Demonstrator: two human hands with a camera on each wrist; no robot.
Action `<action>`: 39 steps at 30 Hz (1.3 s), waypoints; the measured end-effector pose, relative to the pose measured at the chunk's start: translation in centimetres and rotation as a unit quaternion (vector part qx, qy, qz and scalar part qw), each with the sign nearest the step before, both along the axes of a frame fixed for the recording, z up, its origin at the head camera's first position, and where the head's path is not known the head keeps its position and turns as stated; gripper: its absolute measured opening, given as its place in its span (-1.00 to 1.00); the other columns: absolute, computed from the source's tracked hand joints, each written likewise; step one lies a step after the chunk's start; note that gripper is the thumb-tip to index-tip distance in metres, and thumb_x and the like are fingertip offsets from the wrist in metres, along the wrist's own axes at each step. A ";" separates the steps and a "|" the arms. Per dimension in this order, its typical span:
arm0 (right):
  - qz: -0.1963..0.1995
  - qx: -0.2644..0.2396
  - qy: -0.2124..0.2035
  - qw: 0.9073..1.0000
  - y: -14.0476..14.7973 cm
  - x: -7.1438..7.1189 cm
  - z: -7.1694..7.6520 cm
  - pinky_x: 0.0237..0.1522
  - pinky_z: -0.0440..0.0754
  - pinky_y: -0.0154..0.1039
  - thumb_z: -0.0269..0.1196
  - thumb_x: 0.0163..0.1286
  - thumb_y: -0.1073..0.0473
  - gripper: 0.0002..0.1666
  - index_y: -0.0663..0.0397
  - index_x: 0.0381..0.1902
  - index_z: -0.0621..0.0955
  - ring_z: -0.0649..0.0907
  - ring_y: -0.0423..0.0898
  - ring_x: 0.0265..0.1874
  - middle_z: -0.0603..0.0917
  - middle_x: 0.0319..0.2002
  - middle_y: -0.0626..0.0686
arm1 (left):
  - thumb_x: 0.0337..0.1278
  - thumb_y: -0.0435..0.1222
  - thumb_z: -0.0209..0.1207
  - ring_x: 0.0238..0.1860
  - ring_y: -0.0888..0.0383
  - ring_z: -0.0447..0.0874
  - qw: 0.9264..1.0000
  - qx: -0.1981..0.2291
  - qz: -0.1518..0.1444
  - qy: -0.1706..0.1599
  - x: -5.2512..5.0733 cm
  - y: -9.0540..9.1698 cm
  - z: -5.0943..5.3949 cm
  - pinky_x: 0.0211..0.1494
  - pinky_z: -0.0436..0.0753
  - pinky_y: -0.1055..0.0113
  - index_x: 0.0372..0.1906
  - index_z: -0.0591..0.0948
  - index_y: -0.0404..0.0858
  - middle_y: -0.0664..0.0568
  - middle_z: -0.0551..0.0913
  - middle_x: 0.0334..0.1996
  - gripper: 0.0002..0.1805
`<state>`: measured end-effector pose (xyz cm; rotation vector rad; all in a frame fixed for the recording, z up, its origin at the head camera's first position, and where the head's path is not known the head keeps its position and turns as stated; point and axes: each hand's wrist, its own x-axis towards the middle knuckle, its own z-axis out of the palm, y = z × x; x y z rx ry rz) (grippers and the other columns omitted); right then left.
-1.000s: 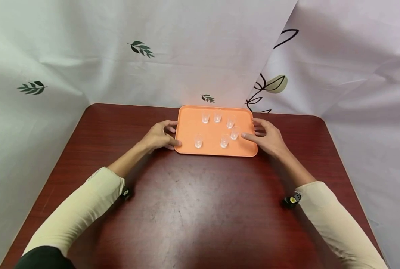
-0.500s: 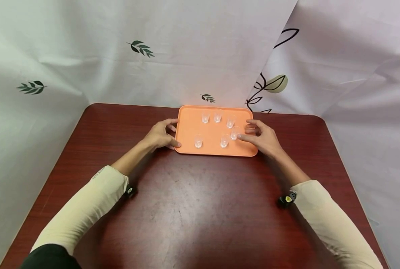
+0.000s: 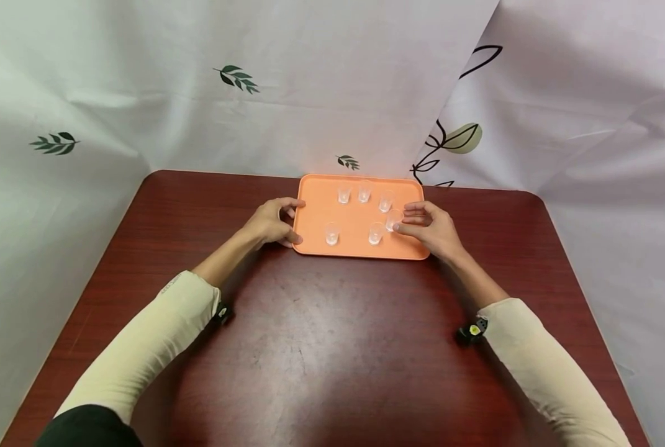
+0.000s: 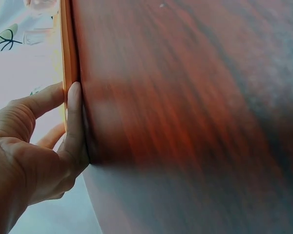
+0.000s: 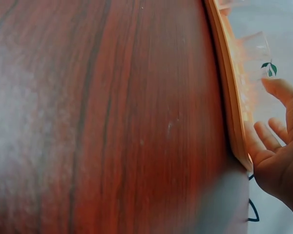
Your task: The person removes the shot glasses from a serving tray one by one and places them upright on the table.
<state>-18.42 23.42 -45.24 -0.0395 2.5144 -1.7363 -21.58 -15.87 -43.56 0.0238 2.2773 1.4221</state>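
An orange tray (image 3: pixel 312 220) lies near the table's far edge with several small clear cups on it, one (image 3: pixel 331 234) at the near left. At the tray's left edge my left hand (image 3: pixel 269 224) grips it, the thumb by the near corner; the left wrist view shows this hand (image 4: pixel 44 141) against the tray's side (image 4: pixel 70 44). My right hand (image 3: pixel 436 233) reaches over the right rim, thumb and fingers spread beside a cup (image 3: pixel 394 220). Whether they touch it cannot be told. In the right wrist view the right hand's (image 5: pixel 283 136) fingers are loosely bent.
The dark red wooden table (image 3: pixel 310 347) extends in front of the tray. Pale fabric (image 3: pixel 287 124) with leaf prints hangs directly behind the table's far edge and along both sides. A small dark device (image 3: pixel 469 332) sits under the right sleeve's cuff.
My right hand has moved left from the tray's right rim to the rightmost cup. My left hand's upper finger has come over the left rim. The tray and cups have hardly moved.
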 end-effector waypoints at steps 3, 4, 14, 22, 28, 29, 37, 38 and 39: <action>-0.003 -0.012 -0.002 1.000 -0.2 0.0 -0.1 -0.02 0.82 -0.56 0.66 0.35 0.26 -0.28 0.30 0.39 0.63 0.83 -0.26 0.05 0.74 0.28 0.31 | -0.02 -0.72 0.56 -0.37 0.08 0.81 1.000 -0.007 -0.007 -0.010 -0.1 0.2 0.3 -0.26 0.98 0.21 0.65 0.55 -0.15 -0.16 0.42 0.15 0.05; -0.004 -0.017 -0.001 1.000 -0.3 0.0 -0.1 -0.03 0.82 -0.55 0.66 0.34 0.27 -0.29 0.31 0.37 0.64 0.82 -0.31 0.01 0.75 0.25 0.30 | -0.02 -0.72 0.56 -0.37 0.08 0.80 1.000 -0.011 -0.009 -0.011 -0.2 0.2 0.4 -0.27 0.97 0.22 0.65 0.55 -0.16 -0.16 0.41 0.15 0.05; 0.005 -0.063 0.034 0.997 -0.5 -0.3 -0.8 -0.05 0.82 -0.54 0.63 0.32 0.39 -0.43 0.37 0.25 0.70 0.83 -0.34 -0.08 0.82 -0.10 -0.17 | -0.04 -0.71 0.56 -0.31 0.05 0.70 0.999 -0.033 -0.011 -0.022 -0.6 0.5 0.7 -0.28 0.97 0.22 0.63 0.57 -0.15 -0.14 0.36 0.17 0.04; 0.016 -0.067 0.042 0.997 -0.6 -0.4 -1.1 -0.03 0.82 -0.52 0.62 0.35 0.39 -0.46 0.36 0.25 0.72 0.84 -0.32 -0.09 0.84 -0.12 -0.19 | 0.01 -0.70 0.56 -0.32 0.06 0.68 0.999 -0.043 -0.016 -0.016 -0.4 0.5 0.7 -0.29 0.96 0.25 0.65 0.54 -0.17 -0.16 0.33 0.21 0.04; 0.005 -0.066 0.048 0.997 -0.3 -0.4 -0.7 0.01 0.83 -0.52 0.63 0.38 0.34 -0.47 0.36 0.24 0.73 0.84 -0.31 -0.10 0.85 -0.11 -0.13 | -0.02 -0.70 0.56 -0.27 0.05 0.66 0.999 -0.038 -0.011 -0.021 -0.5 0.7 0.6 -0.29 0.96 0.25 0.64 0.56 -0.16 -0.14 0.32 0.22 0.03; 0.002 -0.069 0.049 0.996 -0.3 -0.4 -0.6 0.01 0.83 -0.52 0.63 0.38 0.34 -0.48 0.37 0.24 0.73 0.84 -0.31 -0.10 0.85 -0.12 -0.13 | -0.02 -0.71 0.55 -0.27 0.06 0.66 0.999 -0.036 -0.010 -0.023 -0.5 0.7 0.6 -0.28 0.96 0.25 0.64 0.56 -0.15 -0.13 0.32 0.21 0.03; -0.018 -0.084 0.066 0.994 0.9 -0.7 0.2 -0.03 0.83 -0.54 0.58 0.38 0.44 -0.47 0.47 0.25 0.69 0.83 -0.34 -0.14 0.84 -0.15 -0.24 | 0.00 -0.72 0.54 -0.24 0.05 0.64 0.999 -0.036 -0.010 -0.024 -0.5 0.7 0.5 -0.31 0.94 0.30 0.65 0.54 -0.16 -0.12 0.33 0.16 0.04; -0.023 -0.087 0.068 0.994 1.1 -0.8 0.3 -0.03 0.83 -0.54 0.58 0.38 0.44 -0.47 0.47 0.25 0.69 0.82 -0.34 -0.14 0.83 -0.16 -0.24 | 0.00 -0.72 0.54 -0.23 0.04 0.63 0.999 -0.037 -0.011 -0.023 -0.4 0.7 0.5 -0.31 0.94 0.30 0.65 0.54 -0.17 -0.13 0.33 0.17 0.04; -0.028 -0.092 0.069 0.993 1.3 -0.9 0.3 -0.03 0.84 -0.54 0.57 0.38 0.45 -0.47 0.50 0.26 0.67 0.83 -0.35 -0.15 0.84 -0.16 -0.24 | 0.00 -0.72 0.54 -0.22 0.04 0.63 0.999 -0.038 -0.012 -0.022 -0.4 0.7 0.5 -0.31 0.94 0.30 0.66 0.53 -0.17 -0.14 0.33 0.18 0.04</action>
